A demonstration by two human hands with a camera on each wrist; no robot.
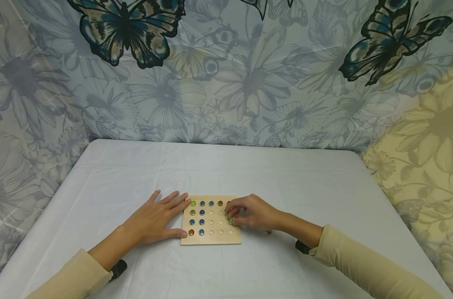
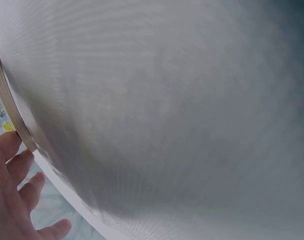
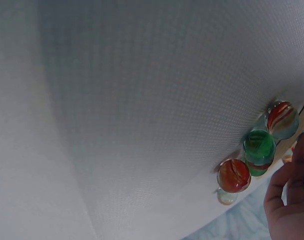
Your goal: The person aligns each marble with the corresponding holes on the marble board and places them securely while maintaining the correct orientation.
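A white-covered worktop point(image 1: 278, 170), its far corners rounded, stands before a grey-blue floral backdrop point(image 1: 254, 81) printed with dark butterflies point(image 1: 125, 29), yellow at right.

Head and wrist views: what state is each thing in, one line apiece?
Wooden board: flat, left two columns filled, some holes empty
Left hand: fingers extended, touching the board's left side
Right hand: fingers curled, pinching
Green marble: in the right hand's fingers
White cloth: spread out, lightly creased
Loose marbles: resting on the cloth beside the board
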